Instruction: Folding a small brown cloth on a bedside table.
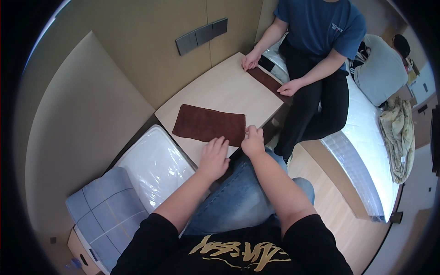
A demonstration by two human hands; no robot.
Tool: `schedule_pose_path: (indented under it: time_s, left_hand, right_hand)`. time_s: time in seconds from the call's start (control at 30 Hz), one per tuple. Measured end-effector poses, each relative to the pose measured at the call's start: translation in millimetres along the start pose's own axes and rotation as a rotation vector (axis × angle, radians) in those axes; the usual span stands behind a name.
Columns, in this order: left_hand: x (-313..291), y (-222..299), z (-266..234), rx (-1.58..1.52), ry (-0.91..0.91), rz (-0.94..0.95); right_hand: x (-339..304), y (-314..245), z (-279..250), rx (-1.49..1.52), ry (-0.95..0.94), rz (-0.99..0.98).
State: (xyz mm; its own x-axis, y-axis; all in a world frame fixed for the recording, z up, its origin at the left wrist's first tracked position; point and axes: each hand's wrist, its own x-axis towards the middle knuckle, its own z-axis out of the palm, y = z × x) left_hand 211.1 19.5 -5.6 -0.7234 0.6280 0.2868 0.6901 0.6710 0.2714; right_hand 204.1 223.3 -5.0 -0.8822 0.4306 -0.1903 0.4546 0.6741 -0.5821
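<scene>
A dark brown cloth (210, 124), folded or cut to a rectangle, lies flat on the pale wooden tabletop (208, 87). At its near edge, my left hand (215, 158) rests with its fingers stretched out and the fingertips touching the cloth. My right hand (253, 141) is closed at the cloth's right edge, close to the near corner, with thumb and fingers pinching it. Across the table, a seated person in a blue T-shirt has both hands on a second brown cloth (266, 81) along the far right edge of the tabletop.
A plastic-wrapped mattress (153, 153) with a folded blue checked quilt (107, 208) lies to the left. On the right, another wrapped bed (360, 133) holds a grey pillow (380, 71) and an olive blanket (398, 137). Dark wall sockets (201, 36) sit above the table.
</scene>
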Motion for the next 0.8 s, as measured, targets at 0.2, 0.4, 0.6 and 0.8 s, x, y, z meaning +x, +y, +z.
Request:
schedule_pose_path:
  time_s: [0.2, 0.4, 0.6, 0.8]
  left_hand:
    - [42, 46, 41, 0.004, -0.021, 0.026]
    - [41, 35, 60, 0.204, 0.084, 0.027]
    - [30, 38, 54, 0.082, 0.08, -0.024]
    - [1, 38, 41, -0.095, 0.161, -0.077]
  right_hand:
    - [28, 74, 28, 0.428, -0.059, 0.053]
    - [-12, 46, 12, 0.468, -0.151, -0.187]
    - [-35, 43, -11, 0.185, -0.038, -0.283]
    - [-55, 25, -18, -0.115, -0.001, -0.444]
